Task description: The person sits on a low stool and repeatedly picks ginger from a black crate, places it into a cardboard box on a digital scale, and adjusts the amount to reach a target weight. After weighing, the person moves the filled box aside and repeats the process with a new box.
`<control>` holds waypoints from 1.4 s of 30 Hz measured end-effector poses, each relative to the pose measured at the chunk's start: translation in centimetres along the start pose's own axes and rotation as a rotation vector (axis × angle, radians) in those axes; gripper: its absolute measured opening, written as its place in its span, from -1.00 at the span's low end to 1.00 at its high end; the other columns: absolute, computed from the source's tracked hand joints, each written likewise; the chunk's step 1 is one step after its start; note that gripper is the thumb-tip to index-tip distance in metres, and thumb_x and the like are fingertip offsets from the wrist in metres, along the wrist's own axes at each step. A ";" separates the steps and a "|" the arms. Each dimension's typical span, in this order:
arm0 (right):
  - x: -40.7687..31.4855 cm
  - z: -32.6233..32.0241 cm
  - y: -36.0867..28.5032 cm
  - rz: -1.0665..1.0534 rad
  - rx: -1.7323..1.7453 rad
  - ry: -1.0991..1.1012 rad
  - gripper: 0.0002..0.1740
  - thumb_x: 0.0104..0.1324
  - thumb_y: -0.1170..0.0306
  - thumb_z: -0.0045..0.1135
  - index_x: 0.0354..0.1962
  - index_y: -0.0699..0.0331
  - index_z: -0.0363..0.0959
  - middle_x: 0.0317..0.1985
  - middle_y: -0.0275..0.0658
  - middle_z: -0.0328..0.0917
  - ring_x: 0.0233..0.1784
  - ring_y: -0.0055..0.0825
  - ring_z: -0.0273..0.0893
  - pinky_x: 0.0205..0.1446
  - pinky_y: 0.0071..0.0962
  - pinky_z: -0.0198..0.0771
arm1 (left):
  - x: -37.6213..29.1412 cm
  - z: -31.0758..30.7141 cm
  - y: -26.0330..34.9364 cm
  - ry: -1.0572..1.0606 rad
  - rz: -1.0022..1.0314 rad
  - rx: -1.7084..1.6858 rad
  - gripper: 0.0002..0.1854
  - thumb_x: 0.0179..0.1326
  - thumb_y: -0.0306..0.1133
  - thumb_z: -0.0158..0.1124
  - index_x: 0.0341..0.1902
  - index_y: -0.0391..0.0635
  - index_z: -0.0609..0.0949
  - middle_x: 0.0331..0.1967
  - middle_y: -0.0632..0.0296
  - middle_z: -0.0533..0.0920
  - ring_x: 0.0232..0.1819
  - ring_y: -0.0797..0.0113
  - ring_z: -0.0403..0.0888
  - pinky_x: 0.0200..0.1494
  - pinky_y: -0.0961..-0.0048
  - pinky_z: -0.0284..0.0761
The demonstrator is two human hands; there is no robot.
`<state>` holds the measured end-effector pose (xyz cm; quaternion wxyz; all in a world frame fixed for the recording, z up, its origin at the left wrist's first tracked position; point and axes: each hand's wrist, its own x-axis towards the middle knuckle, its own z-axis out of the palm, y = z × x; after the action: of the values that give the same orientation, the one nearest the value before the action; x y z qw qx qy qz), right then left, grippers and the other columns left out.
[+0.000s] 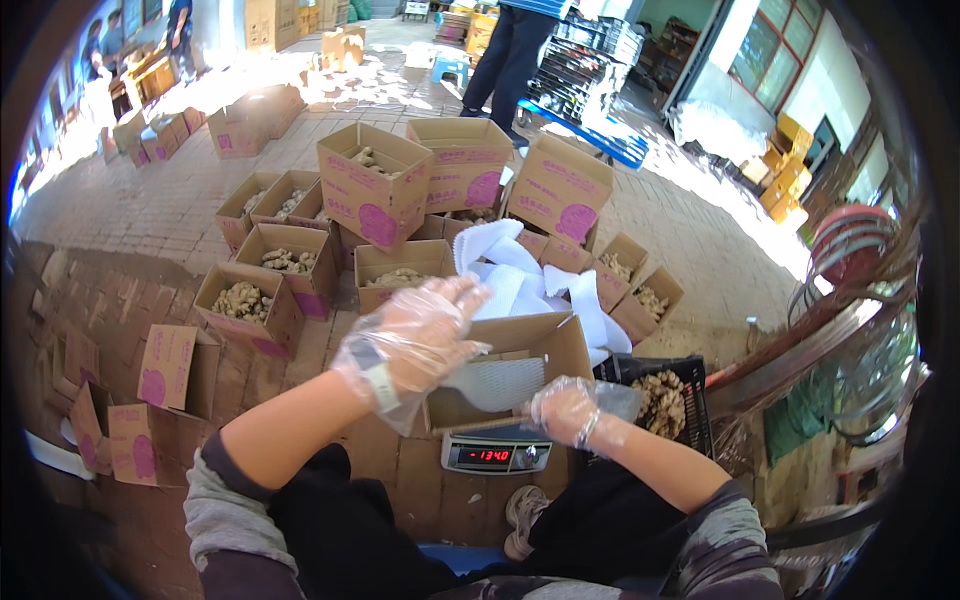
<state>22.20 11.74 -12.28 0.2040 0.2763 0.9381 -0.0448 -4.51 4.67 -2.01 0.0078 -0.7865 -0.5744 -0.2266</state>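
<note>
An open cardboard box (559, 346) sits above a digital scale (495, 454) with a lit red display. Inside it lies a white foam net sheet (499, 384). My left hand (416, 337), in a clear plastic glove, is raised over the box's left side, fingers spread and nothing visible in them. At the near right corner is my gloved right hand (566, 409), its fingers by the rim and the sheet's edge; which of them it grips is hidden. More white foam net sheets (517, 281) are heaped just beyond the box.
Ginger-filled cardboard boxes (247, 304) stand ahead and left, several more stacked behind. A black plastic crate (697, 367) with ginger (664, 405) is at my right. Empty boxes (146, 442) lie left. A person (502, 64) stands beyond, beside a blue trolley (589, 131) with crates.
</note>
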 end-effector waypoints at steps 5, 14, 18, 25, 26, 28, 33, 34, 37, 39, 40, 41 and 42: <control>0.9 4.8 3.4 0.044 0.140 0.085 -0.66 0.23 0.04 0.21 -0.25 0.11 0.65 -0.28 -0.13 0.68 -0.14 -0.10 0.65 -0.11 -0.01 0.49 | -1.6 -5.6 4.3 0.059 -0.071 -0.049 -0.58 0.26 -0.22 0.24 0.16 -0.08 0.51 0.06 0.06 0.59 0.05 -0.04 0.57 0.11 0.12 0.46; -3.0 -1.9 5.2 -0.005 0.212 0.261 -0.16 0.07 0.07 0.40 0.23 0.29 0.35 -0.01 0.04 0.61 0.08 -0.06 0.57 0.20 -0.20 0.44 | -3.7 -0.9 4.4 0.149 -0.381 -0.219 -0.62 0.19 -0.50 0.31 0.12 -0.16 0.60 0.03 0.09 0.65 -0.09 0.29 0.66 -0.02 0.43 0.58; -12.1 -7.0 11.5 0.305 0.527 0.741 -0.56 0.28 0.26 0.25 0.10 0.18 0.53 0.00 -0.22 0.63 -0.05 -0.45 0.60 0.14 -0.45 0.48 | -5.6 1.6 -0.2 -0.026 -0.630 -0.225 -0.64 0.23 -0.47 0.29 0.12 -0.20 0.59 -0.07 0.07 0.68 -0.19 0.30 0.68 -0.08 0.41 0.59; -31.0 10.2 21.0 0.877 0.954 1.019 -0.64 0.34 0.17 0.16 -0.10 0.25 0.64 -0.51 -0.42 0.58 -0.48 -0.66 0.48 -0.32 -0.54 0.44 | -7.9 2.7 -2.8 -0.025 -0.538 -0.063 -0.64 0.20 -0.46 0.29 0.10 -0.17 0.60 -0.17 0.11 0.69 -0.23 0.33 0.67 -0.12 0.41 0.60; -33.2 14.8 21.0 1.107 0.850 0.890 -0.67 0.31 0.19 0.18 -0.14 0.25 0.64 -0.53 -0.44 0.57 -0.48 -0.68 0.48 -0.37 -0.58 0.42 | -8.3 2.7 -2.8 -0.020 -0.552 -0.074 -0.63 0.20 -0.43 0.31 0.10 -0.15 0.60 -0.20 0.10 0.69 -0.25 0.31 0.68 -0.14 0.39 0.60; -36.8 24.0 19.1 1.292 1.155 0.820 -0.70 0.26 0.23 0.26 -0.20 0.28 0.64 -0.52 -0.38 0.58 -0.49 -0.67 0.48 -0.42 -0.54 0.43 | -9.2 2.3 -3.3 -0.028 -0.540 -0.076 -0.64 0.20 -0.44 0.31 0.10 -0.15 0.60 -0.19 0.13 0.68 -0.25 0.35 0.65 -0.12 0.41 0.59; -40.4 37.4 13.2 1.442 1.082 0.529 -0.49 0.11 0.08 0.41 -0.08 0.24 0.60 -0.35 -0.23 0.67 -0.31 -0.43 0.62 -0.21 -0.36 0.52 | -10.7 -0.9 -6.0 0.001 -0.512 -0.085 -0.61 0.25 -0.53 0.22 0.17 -0.21 0.57 -0.04 0.17 0.64 -0.10 0.38 0.60 -0.04 0.43 0.56; -40.4 37.9 12.8 1.528 0.971 0.380 -0.41 0.08 0.01 0.42 -0.04 0.22 0.59 -0.29 -0.18 0.69 -0.22 -0.32 0.66 -0.11 -0.29 0.53 | -10.8 -1.6 -6.2 0.056 -0.653 -0.260 -0.61 0.27 -0.53 0.20 0.18 -0.25 0.56 -0.05 0.16 0.64 -0.11 0.36 0.60 -0.03 0.41 0.55; -40.1 36.7 12.7 1.407 0.630 0.173 -0.24 0.01 -0.06 0.43 0.12 0.15 0.50 -0.07 -0.12 0.67 0.05 -0.16 0.61 0.12 -0.21 0.48 | -9.7 -5.0 -5.0 -0.025 -0.634 0.019 -0.56 0.30 -0.51 0.13 0.27 -0.26 0.48 0.07 0.13 0.58 0.05 0.35 0.53 0.16 0.39 0.41; -38.9 35.3 13.5 1.313 0.724 0.060 -0.13 0.00 -0.03 0.45 0.24 0.11 0.40 0.09 -0.07 0.58 0.18 -0.16 0.54 0.23 -0.23 0.44 | -7.8 -6.1 -2.9 0.013 -0.623 -0.049 -0.59 0.29 -0.44 0.13 0.20 -0.29 0.52 0.07 0.15 0.57 0.11 0.31 0.49 0.24 0.32 0.34; -38.2 34.8 13.9 1.268 0.794 0.009 -0.06 -0.01 -0.03 0.47 0.30 0.09 0.33 0.19 -0.04 0.51 0.25 -0.16 0.49 0.29 -0.25 0.42 | -8.5 -7.7 -0.4 -0.076 -0.759 0.018 -0.62 0.37 -0.38 0.21 0.20 -0.27 0.53 0.00 0.03 0.63 0.00 0.24 0.58 0.10 0.38 0.49; -37.2 34.6 14.0 1.196 0.759 -0.087 0.01 -0.01 -0.01 0.49 0.36 0.05 0.24 0.31 -0.02 0.34 0.37 -0.13 0.32 0.40 -0.25 0.29 | -8.1 -8.1 1.2 -0.122 -0.813 0.096 -0.58 0.37 -0.34 0.19 0.23 -0.30 0.50 0.10 -0.06 0.59 0.14 0.11 0.52 0.23 0.29 0.39; -36.1 34.7 14.1 1.136 0.705 -0.142 0.08 -0.02 0.01 0.50 0.42 0.01 0.14 0.43 0.01 0.17 0.50 -0.10 0.15 0.51 -0.24 0.16 | -7.5 -8.1 2.4 -0.087 -0.824 0.035 -0.57 0.36 -0.34 0.19 0.23 -0.31 0.50 0.12 -0.06 0.58 0.14 0.11 0.52 0.24 0.28 0.38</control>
<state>69.77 -1.28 -28.79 0.1549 0.7734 0.5606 -0.2521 -6.90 -5.11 3.10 -0.0946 -0.4994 -0.8447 -0.1677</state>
